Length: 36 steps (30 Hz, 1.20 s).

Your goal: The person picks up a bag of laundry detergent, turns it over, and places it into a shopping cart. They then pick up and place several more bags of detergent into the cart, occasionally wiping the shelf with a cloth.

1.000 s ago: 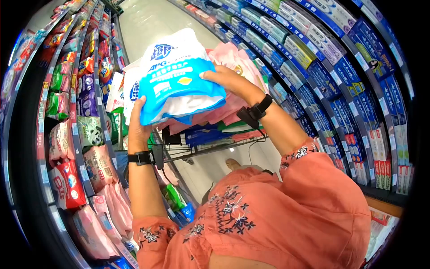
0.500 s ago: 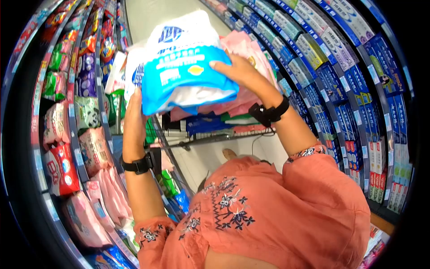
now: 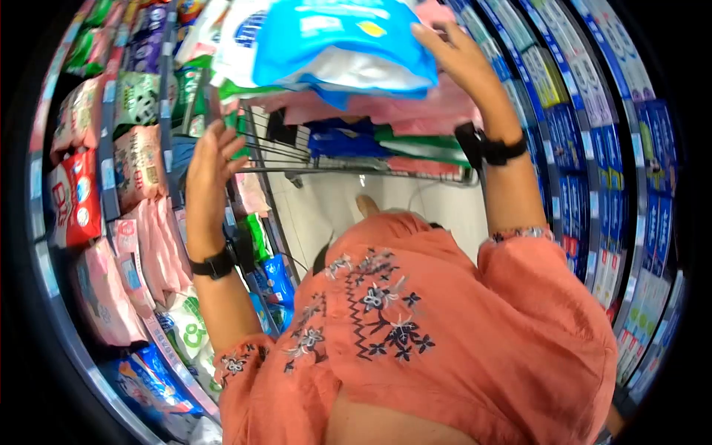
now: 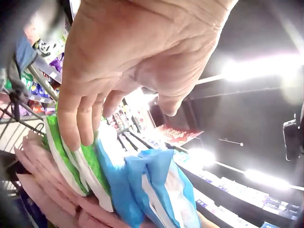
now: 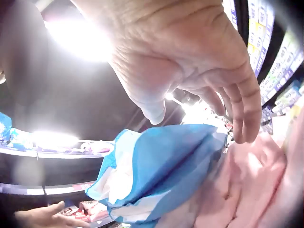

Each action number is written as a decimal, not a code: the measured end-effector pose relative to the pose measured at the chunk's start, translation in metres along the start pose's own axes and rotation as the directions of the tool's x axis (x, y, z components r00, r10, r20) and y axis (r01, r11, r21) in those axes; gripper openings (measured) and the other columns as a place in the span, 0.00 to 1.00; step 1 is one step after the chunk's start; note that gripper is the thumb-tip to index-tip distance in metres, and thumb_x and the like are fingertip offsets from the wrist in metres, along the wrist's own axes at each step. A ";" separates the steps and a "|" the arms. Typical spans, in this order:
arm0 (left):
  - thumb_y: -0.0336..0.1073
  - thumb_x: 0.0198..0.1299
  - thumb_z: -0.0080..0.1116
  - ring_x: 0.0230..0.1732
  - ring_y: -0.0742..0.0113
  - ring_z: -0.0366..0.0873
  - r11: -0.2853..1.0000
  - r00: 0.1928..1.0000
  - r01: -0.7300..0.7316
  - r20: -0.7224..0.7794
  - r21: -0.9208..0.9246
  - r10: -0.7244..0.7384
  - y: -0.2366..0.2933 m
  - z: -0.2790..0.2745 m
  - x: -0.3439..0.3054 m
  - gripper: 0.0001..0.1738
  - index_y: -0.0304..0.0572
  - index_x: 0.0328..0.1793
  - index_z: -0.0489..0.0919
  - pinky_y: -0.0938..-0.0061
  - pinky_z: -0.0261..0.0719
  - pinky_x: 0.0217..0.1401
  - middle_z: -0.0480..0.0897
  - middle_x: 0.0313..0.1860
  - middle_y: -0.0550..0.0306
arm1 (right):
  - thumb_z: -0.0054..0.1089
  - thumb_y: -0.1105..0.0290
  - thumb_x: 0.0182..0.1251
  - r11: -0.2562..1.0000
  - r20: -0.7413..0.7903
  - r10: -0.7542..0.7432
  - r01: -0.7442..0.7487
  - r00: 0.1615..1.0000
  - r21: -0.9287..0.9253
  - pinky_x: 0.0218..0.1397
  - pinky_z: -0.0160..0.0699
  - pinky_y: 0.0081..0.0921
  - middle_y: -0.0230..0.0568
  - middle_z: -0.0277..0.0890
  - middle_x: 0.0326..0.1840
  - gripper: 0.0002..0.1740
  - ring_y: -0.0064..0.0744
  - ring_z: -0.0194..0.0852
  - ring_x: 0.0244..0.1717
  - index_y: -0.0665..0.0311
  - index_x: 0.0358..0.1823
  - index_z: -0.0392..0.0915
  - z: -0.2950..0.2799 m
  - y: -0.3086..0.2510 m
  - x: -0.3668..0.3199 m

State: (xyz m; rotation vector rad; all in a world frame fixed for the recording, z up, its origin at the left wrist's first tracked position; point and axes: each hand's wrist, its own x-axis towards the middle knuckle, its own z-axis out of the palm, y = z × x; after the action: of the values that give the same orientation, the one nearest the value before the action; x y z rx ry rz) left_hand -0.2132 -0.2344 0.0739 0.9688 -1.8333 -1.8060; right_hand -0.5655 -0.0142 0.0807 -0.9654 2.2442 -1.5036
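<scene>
A plump blue-and-white printed plastic bag (image 3: 334, 48) lies on top of the heaped goods in a shopping cart (image 3: 415, 175). My left hand (image 3: 211, 178) is off the bag, in the air at the cart's left near corner, fingers spread. In the left wrist view its fingers hang over green-and-white packs (image 4: 95, 171) beside the bag. My right hand (image 3: 467, 67) is at the bag's right side, thumb towards its edge. The right wrist view shows its fingers loosely bent above the bag (image 5: 161, 166) and pink packs (image 5: 256, 175), not gripping.
Shelves on the left hold soft packs, among them a red pack (image 3: 78, 196) and a panda-printed pack (image 3: 139, 100). Boxed goods (image 3: 582, 178) line the right shelves. Tiled floor (image 3: 319, 215) shows under the cart, with a foot (image 3: 367, 205) near it.
Both hands held the bag before. My left hand has let go and drawn back left; the right has loosened and parted from the bag's front. The bag now appears higher in the head view.
</scene>
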 end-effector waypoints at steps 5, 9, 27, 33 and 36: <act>0.58 0.75 0.53 0.63 0.54 0.80 0.998 0.964 -0.061 -0.260 0.008 0.061 -0.007 -0.052 -0.078 0.39 0.33 0.78 0.64 0.61 0.81 0.61 0.76 0.68 0.42 | 0.66 0.64 0.72 0.977 -0.249 -0.210 0.214 0.945 -0.015 0.51 0.80 0.29 0.43 0.77 0.54 0.25 0.31 0.79 0.49 0.68 0.65 0.74 0.012 -0.055 -0.021; 0.56 0.73 0.56 0.66 0.54 0.78 0.988 0.855 -0.132 -0.496 0.075 0.152 0.027 -0.100 -0.167 0.40 0.33 0.79 0.63 0.62 0.79 0.64 0.75 0.69 0.38 | 0.56 0.70 0.77 0.881 -0.056 -0.450 0.453 0.891 0.134 0.62 0.75 0.29 0.43 0.77 0.57 0.18 0.31 0.77 0.55 0.69 0.63 0.74 0.060 -0.128 -0.039; 0.39 0.72 0.59 0.61 0.59 0.79 0.503 -0.299 0.789 -0.494 0.354 0.816 0.102 -0.230 -0.700 0.20 0.36 0.64 0.78 0.70 0.73 0.66 0.82 0.59 0.47 | 0.59 0.58 0.74 0.578 0.490 -0.800 -0.231 -0.346 0.782 0.51 0.83 0.30 0.45 0.83 0.50 0.23 0.31 0.84 0.48 0.72 0.57 0.78 0.382 -0.517 -0.376; 0.36 0.64 0.63 0.44 0.52 0.86 0.256 -0.057 0.950 -0.709 0.177 0.703 0.098 -0.258 -0.769 0.12 0.35 0.48 0.83 0.64 0.80 0.49 0.86 0.41 0.44 | 0.59 0.63 0.64 0.075 0.256 -0.834 0.359 -0.489 0.930 0.51 0.81 0.40 0.53 0.85 0.44 0.17 0.48 0.85 0.49 0.68 0.48 0.83 0.438 -0.592 -0.538; 0.34 0.64 0.63 0.44 0.52 0.85 0.239 0.127 0.902 -0.752 0.359 0.647 0.095 -0.267 -0.767 0.11 0.36 0.48 0.84 0.65 0.80 0.49 0.86 0.42 0.45 | 0.58 0.66 0.62 -0.047 0.274 -0.804 0.516 -0.528 0.855 0.53 0.81 0.44 0.54 0.84 0.47 0.15 0.54 0.83 0.52 0.65 0.47 0.84 0.451 -0.609 -0.588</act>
State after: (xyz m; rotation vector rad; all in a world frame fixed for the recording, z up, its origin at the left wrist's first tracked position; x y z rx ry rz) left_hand 0.4800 0.1089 0.3385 2.1699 -1.4090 0.8266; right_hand 0.3498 -0.0947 0.3559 -2.7517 -0.0547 -0.8016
